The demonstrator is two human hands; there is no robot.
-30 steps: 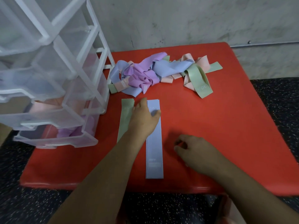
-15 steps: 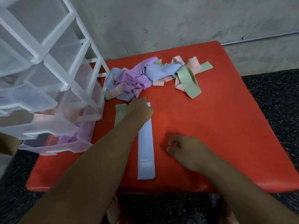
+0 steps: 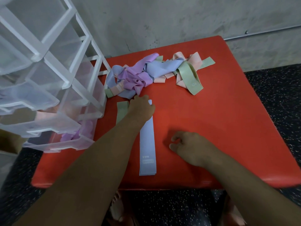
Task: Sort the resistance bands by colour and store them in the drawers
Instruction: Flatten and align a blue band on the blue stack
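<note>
On the red table, a drawer holds purple bands.

red table | grey wall | wall pipe | speckled floor

One head-worn camera looks forward and down, close over the red bench. It faces the grey wall behind.

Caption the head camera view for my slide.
Left hand over a flat pale-blue resistance band on a red table, tangled pastel bands beyond, clear plastic drawers beside.
</note>
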